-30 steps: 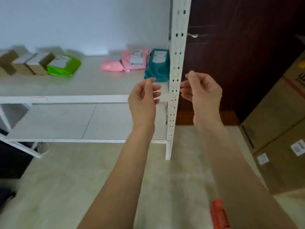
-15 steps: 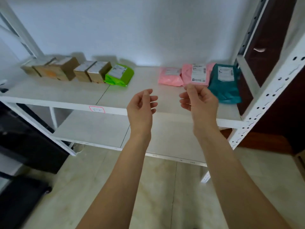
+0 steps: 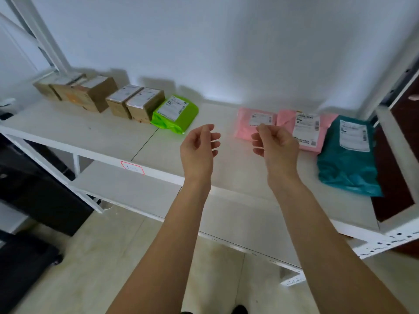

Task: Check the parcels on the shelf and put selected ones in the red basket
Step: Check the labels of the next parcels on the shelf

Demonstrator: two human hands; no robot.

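Note:
A white shelf carries a row of parcels along the wall. Several brown cardboard boxes stand at the left, with a bright green bag beside them. Right of the middle lie two pink bags and a teal bag, each with a white label. My left hand and my right hand hover above the shelf's bare middle, fingers loosely curled and apart, holding nothing. The right hand is just in front of the left pink bag. No red basket is in view.
A lower shelf board sits under the top one. Perforated white uprights frame the right end, with a dark door behind. Dark furniture stands at the left. Beige tiled floor lies below.
The view has swung left and closer to the shelf, so the boxes and bags now fill the middle. Both hands have kept their raised, empty pose. The red basket has dropped out of sight.

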